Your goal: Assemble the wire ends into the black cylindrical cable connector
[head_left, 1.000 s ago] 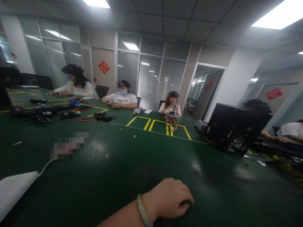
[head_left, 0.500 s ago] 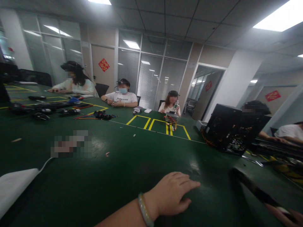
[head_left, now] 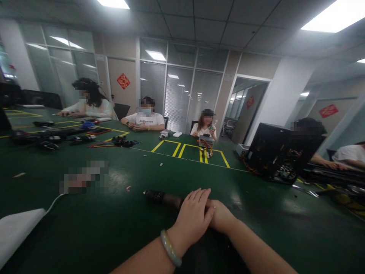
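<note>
A dark, rod-shaped thing (head_left: pixel 165 198) with a black end and a brownish middle lies low over the green table (head_left: pixel 119 228). From above, my left hand (head_left: pixel 192 215), with a pale bangle at its wrist, closes over it, fingers bent across and thumb against my right hand. My right hand (head_left: pixel 221 217) is closed around the same thing, its fingers mostly hidden behind the left. The two hands touch. What kind of thing it is cannot be made out, and its near part is covered by the hands.
A black computer case (head_left: pixel 273 152) stands at the right near a person with outstretched hands. A power supply (head_left: pixel 205 140) with wires sits at the far edge. Cables (head_left: pixel 119 141) and dark parts lie at the left, near a white object (head_left: pixel 21 228). Several people sit around.
My right hand has brought the dark rod-shaped thing in from the lower right to the middle. My left hand, outstretched before, has closed over it and shifted slightly left and up.
</note>
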The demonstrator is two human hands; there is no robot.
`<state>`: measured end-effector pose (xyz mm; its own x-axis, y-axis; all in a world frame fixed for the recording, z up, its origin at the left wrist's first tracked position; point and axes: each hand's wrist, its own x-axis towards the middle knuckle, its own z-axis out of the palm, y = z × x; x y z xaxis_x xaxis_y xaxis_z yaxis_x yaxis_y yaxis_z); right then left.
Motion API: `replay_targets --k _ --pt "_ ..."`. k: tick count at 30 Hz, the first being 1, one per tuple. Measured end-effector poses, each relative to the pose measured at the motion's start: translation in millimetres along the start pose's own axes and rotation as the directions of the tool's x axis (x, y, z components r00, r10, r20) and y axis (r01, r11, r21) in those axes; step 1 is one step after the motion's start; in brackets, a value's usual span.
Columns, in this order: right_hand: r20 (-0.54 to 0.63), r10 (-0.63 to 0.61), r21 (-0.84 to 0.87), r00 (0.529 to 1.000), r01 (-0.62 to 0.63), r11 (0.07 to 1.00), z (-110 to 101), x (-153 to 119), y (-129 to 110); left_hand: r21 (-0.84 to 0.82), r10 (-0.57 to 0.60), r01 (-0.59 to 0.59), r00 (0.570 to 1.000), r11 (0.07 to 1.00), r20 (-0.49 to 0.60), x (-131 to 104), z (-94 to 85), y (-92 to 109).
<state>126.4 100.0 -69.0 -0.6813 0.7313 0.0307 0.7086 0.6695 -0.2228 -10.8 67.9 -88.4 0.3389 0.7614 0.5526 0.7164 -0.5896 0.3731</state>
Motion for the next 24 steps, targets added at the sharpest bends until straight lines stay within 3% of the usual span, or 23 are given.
replay_targets --k 4,7,9,11,13,19,24 --pt "-0.117 0.009 -0.105 0.993 -0.021 0.994 5 -14 -3 0.02 0.004 -0.004 1.0 1.0 0.0 1 2.4 -1" --pt "-0.302 0.164 -0.221 0.939 -0.237 0.946 3 -34 -11 0.019 0.025 -0.025 1.0 1.0 -0.003 1 -0.3 2" --pt "-0.322 0.316 -0.21 0.892 -0.393 0.895 2 -47 -14 0.018 0.019 -0.019 1.0 1.0 -0.002 1 -1.7 4" --pt "-0.233 0.453 -0.173 0.861 -0.495 0.851 1 -57 -15 0.009 0.004 -0.004 1.0 1.0 0.015 1 -2.4 5" --pt "-0.133 0.506 -0.124 0.852 -0.521 0.844 1 -64 -13 0.001 0.002 -0.002 0.998 1.0 0.056 0 -3.0 6" --pt "-0.02 0.391 0.12 0.92 -0.386 0.915 -2 -70 3 0.031 0.072 -0.08 0.979 0.996 0.19 0 -6.8 4" --pt "0.106 0.32 0.376 0.942 -0.336 0.864 -8 -74 20 0.063 0.088 -0.103 0.973 0.993 0.213 1 -5.3 0"
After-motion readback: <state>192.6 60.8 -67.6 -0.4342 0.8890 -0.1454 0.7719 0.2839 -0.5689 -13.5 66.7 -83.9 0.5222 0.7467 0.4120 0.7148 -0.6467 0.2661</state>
